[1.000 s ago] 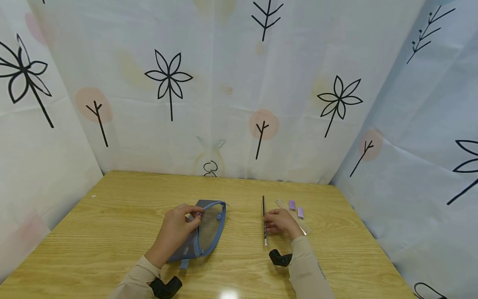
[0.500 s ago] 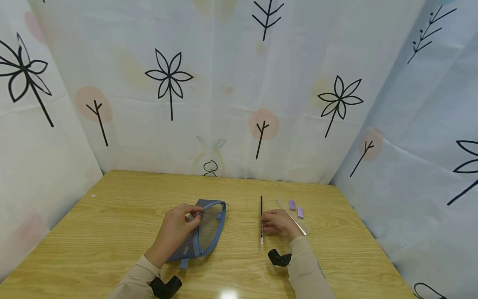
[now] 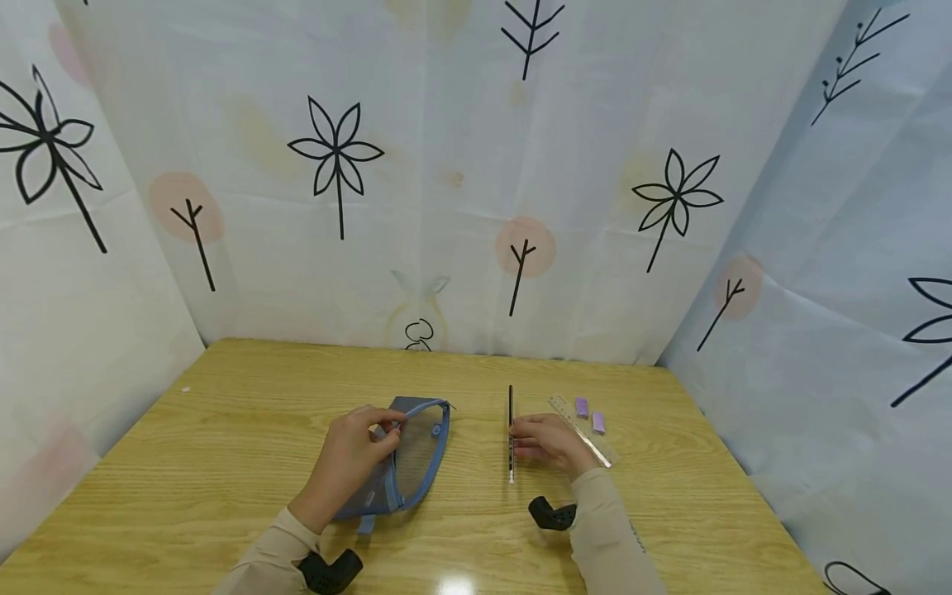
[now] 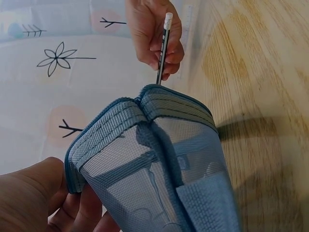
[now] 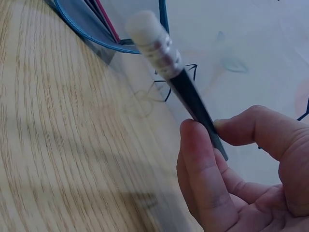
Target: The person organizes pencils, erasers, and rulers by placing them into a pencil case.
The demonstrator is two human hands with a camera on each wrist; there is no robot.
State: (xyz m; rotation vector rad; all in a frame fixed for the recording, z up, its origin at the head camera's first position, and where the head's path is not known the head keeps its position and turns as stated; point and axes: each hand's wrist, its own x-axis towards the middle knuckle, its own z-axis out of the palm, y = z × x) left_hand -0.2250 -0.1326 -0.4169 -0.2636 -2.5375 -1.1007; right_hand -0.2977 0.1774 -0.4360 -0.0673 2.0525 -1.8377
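My left hand (image 3: 349, 459) pinches the rim of a blue mesh zippered pencil case (image 3: 368, 497), holding its mouth apart. The case rests on the table in the head view, its opening facing right. Between thumb and fingers of my right hand (image 3: 549, 440) is a black pencil (image 5: 190, 96) with a white eraser. Its eraser end points toward me in the head view, and the pencil is a short way right of the case mouth. In the right wrist view, a thin red-edged item (image 5: 108, 21) shows inside the case.
A clear ruler (image 3: 565, 410) lies on the wooden table (image 3: 283, 397) just beyond my right hand, partly covered by it. Two small purple blocks (image 3: 582, 407) sit beside the ruler. A tiny white scrap (image 3: 186, 389) is at the far left. Patterned cloth walls (image 3: 446, 165) enclose the table.
My right hand has moved left with the pencil, toward the case, uncovering more of the ruler. The left hand and the case stay in place.
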